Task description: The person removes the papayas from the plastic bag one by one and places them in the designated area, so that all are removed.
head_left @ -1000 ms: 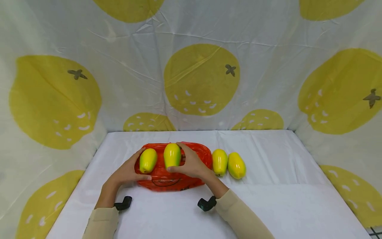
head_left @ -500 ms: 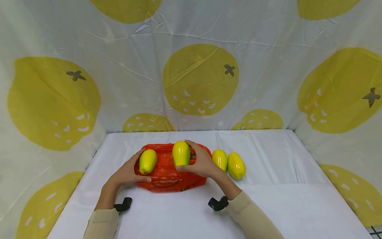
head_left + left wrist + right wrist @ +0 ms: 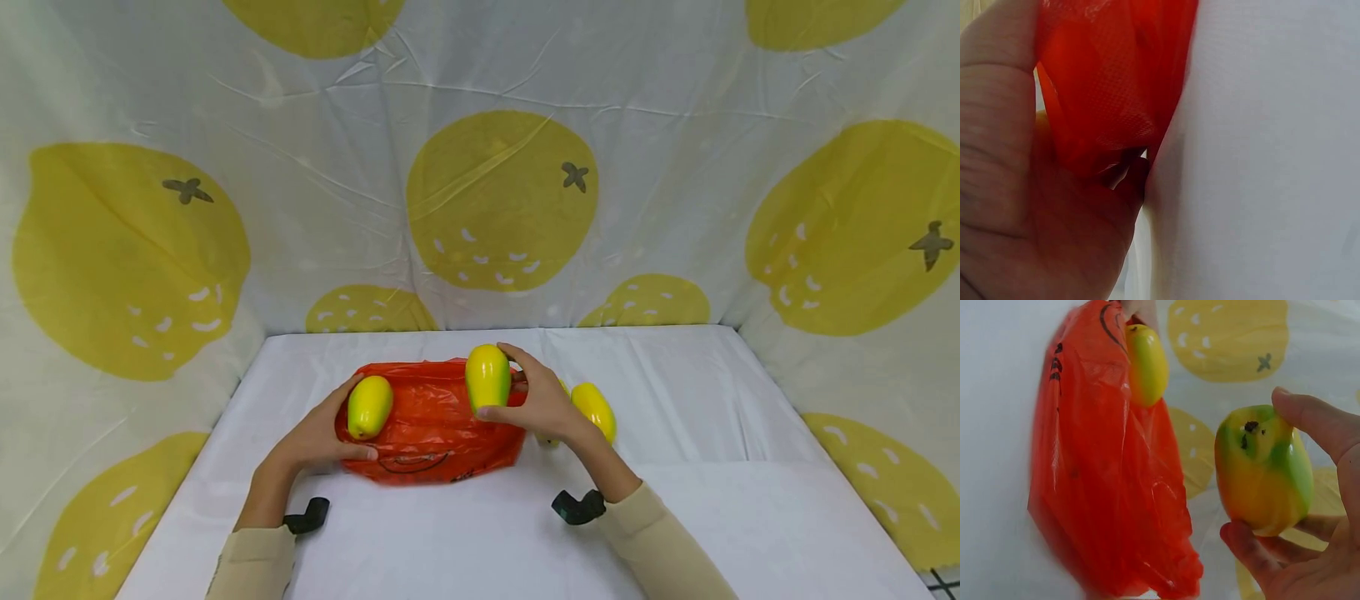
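Observation:
A red plastic bag [image 3: 431, 421] lies on the white table, and my left hand [image 3: 318, 429] grips its left end. One glossy yellow-green fruit [image 3: 370, 408], shaped like a small papaya, rests on the bag beside that hand. My right hand [image 3: 547, 404] holds a second such fruit [image 3: 487, 377] between thumb and fingers, over the bag's right part. In the right wrist view, a gap shows between this held fruit [image 3: 1266, 475] and the bag [image 3: 1097, 462]. Red film [image 3: 1110, 81] bunches against the left palm in the left wrist view.
Right of the bag lies another yellow fruit [image 3: 595, 408]. One more beside it is mostly hidden behind my right hand. A white cloth [image 3: 675, 517] covers the table, and a lemon-print curtain [image 3: 300, 208] stands along the back and sides.
My right hand has carried its fruit rightward and slightly up, away from the fruit at the left. It now covers most of one fruit lying at the right. My left hand stays in place.

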Available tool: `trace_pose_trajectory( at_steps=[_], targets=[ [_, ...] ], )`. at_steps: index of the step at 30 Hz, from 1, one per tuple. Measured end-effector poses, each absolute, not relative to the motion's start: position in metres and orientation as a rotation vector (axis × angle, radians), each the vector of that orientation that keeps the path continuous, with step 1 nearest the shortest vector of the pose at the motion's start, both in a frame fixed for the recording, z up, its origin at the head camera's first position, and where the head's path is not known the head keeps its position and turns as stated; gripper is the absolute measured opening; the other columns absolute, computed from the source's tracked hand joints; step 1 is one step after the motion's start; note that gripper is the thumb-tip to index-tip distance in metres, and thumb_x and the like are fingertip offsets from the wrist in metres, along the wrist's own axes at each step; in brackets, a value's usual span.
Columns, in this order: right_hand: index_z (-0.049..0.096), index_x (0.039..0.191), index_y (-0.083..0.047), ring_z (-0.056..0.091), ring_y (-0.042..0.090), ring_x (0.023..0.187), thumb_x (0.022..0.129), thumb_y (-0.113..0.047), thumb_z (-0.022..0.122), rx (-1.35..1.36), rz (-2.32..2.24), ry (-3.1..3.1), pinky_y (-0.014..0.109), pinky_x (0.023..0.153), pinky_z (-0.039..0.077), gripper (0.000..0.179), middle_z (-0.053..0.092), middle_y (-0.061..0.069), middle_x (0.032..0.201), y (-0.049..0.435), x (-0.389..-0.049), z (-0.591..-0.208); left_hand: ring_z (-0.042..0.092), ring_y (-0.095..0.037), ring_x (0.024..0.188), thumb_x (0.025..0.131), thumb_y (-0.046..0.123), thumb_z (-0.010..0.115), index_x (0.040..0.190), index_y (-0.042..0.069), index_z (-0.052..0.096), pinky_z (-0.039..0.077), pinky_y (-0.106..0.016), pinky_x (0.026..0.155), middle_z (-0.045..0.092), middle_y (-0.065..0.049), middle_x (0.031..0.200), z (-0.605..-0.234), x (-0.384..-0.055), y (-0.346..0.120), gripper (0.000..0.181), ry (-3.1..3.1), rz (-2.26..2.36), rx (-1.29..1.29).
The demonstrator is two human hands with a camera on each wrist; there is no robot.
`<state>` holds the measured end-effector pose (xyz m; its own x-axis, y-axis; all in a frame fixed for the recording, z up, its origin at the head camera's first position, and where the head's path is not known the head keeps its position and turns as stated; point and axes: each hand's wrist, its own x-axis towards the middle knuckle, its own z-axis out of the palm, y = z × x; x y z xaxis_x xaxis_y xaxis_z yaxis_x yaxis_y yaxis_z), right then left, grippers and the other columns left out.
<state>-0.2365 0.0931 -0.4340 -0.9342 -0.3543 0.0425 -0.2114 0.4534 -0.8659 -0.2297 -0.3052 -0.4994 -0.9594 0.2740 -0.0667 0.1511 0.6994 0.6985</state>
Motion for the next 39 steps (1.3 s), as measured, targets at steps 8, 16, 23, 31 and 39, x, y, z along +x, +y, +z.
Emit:
trace_pose_trajectory(
  at_steps=[8, 16, 23, 31, 39],
  targets=[
    [0.033, 0.158, -0.038, 0.062, 0.026, 0.124, 0.074, -0.052, 0.090, -0.464, -1.504, 2.569, 0.043, 0.095, 0.061, 0.103, 0.048, -0.003, 0.152, 0.122, -0.233, -0.427, 0.030, -0.044, 0.150, 0.066, 0.053, 0.093, 0.167, 0.019, 0.012, 0.035, -0.071, 0.115, 0.026, -0.018, 0.168, -0.498, -0.229, -0.306, 0.134, 2.749, 1.091, 0.338],
    [0.030, 0.160, -0.036, 0.061, 0.032, 0.127, 0.075, -0.054, 0.089, -0.429, -1.482, 2.638, 0.051, 0.099, 0.058, 0.105, 0.043, 0.001, 0.158, 0.154, -0.230, -0.427, 0.033, -0.043, 0.148, 0.066, 0.054, 0.093, 0.167, 0.021, 0.012, 0.041, -0.068, 0.112, 0.029, -0.016, 0.166, -0.501, -0.230, -0.306, 0.133, 2.745, 1.096, 0.342],
    [0.031, 0.160, -0.030, 0.060, 0.034, 0.128, 0.077, -0.049, 0.089, -0.421, -1.494, 2.674, 0.055, 0.104, 0.054, 0.103, 0.041, 0.004, 0.160, 0.178, -0.229, -0.431, 0.033, -0.042, 0.148, 0.065, 0.055, 0.093, 0.167, 0.022, 0.011, 0.041, -0.069, 0.112, 0.029, -0.015, 0.167, -0.503, -0.230, -0.305, 0.134, 2.748, 1.091, 0.325],
    [0.031, 0.161, -0.025, 0.062, 0.033, 0.126, 0.081, -0.046, 0.087, -0.454, -1.469, 2.742, 0.054, 0.109, 0.050, 0.100, 0.041, 0.008, 0.160, 0.206, -0.227, -0.431, 0.032, -0.042, 0.149, 0.065, 0.057, 0.093, 0.167, 0.024, 0.012, 0.040, -0.068, 0.113, 0.028, -0.014, 0.168, -0.502, -0.229, -0.303, 0.134, 2.752, 1.086, 0.322],
    [0.027, 0.162, -0.025, 0.061, 0.036, 0.128, 0.084, -0.044, 0.085, -0.443, -1.436, 2.753, 0.055, 0.102, 0.055, 0.099, 0.038, 0.011, 0.161, 0.233, -0.227, -0.429, 0.029, -0.043, 0.151, 0.065, 0.054, 0.094, 0.167, 0.022, 0.013, 0.033, -0.070, 0.117, 0.025, -0.015, 0.169, -0.501, -0.228, -0.304, 0.134, 2.741, 1.114, 0.334]
  ],
)
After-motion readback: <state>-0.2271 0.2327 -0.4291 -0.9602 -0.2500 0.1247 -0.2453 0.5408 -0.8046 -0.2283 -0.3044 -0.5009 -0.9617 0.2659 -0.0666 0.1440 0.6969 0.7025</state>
